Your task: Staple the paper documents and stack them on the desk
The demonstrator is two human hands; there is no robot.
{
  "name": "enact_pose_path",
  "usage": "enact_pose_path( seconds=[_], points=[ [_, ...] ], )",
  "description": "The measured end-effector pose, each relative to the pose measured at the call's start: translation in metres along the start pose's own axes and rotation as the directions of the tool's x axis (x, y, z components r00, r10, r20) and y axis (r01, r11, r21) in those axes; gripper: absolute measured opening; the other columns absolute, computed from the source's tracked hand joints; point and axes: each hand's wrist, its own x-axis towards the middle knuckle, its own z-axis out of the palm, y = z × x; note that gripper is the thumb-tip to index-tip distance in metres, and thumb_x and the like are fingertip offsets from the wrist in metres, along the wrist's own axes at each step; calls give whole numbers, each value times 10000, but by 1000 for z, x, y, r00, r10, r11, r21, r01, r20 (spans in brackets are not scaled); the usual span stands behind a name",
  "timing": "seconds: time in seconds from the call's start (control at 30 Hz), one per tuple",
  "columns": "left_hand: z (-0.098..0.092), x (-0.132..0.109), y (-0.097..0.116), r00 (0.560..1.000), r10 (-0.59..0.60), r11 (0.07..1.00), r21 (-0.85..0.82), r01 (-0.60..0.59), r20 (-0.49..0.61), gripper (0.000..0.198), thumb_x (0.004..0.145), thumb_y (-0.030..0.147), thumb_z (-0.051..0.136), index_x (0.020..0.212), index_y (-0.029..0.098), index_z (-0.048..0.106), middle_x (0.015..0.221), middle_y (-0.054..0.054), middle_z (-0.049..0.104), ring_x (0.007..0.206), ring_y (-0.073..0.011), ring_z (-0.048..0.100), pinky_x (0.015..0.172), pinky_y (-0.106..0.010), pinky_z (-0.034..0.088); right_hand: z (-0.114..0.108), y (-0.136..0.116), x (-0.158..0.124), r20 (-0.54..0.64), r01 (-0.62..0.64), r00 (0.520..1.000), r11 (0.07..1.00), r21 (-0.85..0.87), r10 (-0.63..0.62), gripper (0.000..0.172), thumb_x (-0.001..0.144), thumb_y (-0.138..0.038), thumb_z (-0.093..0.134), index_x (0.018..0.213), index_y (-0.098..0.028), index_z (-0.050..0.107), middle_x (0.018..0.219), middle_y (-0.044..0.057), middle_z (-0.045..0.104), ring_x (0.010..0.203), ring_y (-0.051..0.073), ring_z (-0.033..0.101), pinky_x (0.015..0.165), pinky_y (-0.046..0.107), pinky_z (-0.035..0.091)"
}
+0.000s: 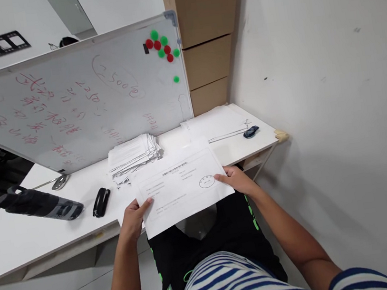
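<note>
A printed sheet of paper [181,190] with an oval stamp is held out over my lap, in front of the desk edge. My left hand [134,218] pinches its left side, thumb on top and fingers beneath. At the right side my right hand [236,179] grips it the same way, the thumb near the stamp. Whether one sheet or a few are held, I cannot tell. Behind the sheet, on the desk, lies a thick stack of papers [132,156]. A black stapler [101,202] rests to the left of my left hand.
On the white desk [119,230] a dark bottle [45,204] lies at the left near a metal spoon-like utensil [61,182]. More papers [217,122] and a small dark blue object [251,131] are at the right. A whiteboard [76,104] and stacked cardboard boxes [208,61] stand behind.
</note>
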Motion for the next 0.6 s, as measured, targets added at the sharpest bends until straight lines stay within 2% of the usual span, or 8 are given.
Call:
enact_pose_path(
  seconds=[0.1,0.23,0.5,0.6],
  points=[
    [0,1,-3,1000,17,1000,-15,-17,1,482,617,348,890,1015,132,725,999,-107,771,881,-239,730,772,-324,597,0,1,0,-20,-13,1000,1000,14,13,430,794,-543,728,1013,-174,755,981,69,784,860,266,723,691,332,553],
    [0,3,-6,999,36,998,-45,-34,25,511,625,362,880,1049,126,719,1042,-121,764,917,-264,726,815,-383,601,0,2,0,-30,-2,1000,1000,26,3,424,786,-542,737,996,-174,745,947,64,782,840,261,719,674,329,551],
    [-5,2,-9,1000,23,998,-62,-22,16,526,627,357,884,1075,134,720,1076,-134,755,952,-286,720,830,-419,604,0,4,2,29,36,999,999,29,-37,427,753,-505,780,1033,-185,732,1007,74,774,880,265,715,709,351,564],
    [-9,-4,-8,998,24,999,-46,-22,55,524,639,374,876,1086,148,723,1086,-124,754,962,-278,716,833,-403,598,1,1,-2,44,35,998,999,26,-36,421,744,-492,791,1031,-190,733,1031,80,770,896,268,715,726,363,570]
  ],
)
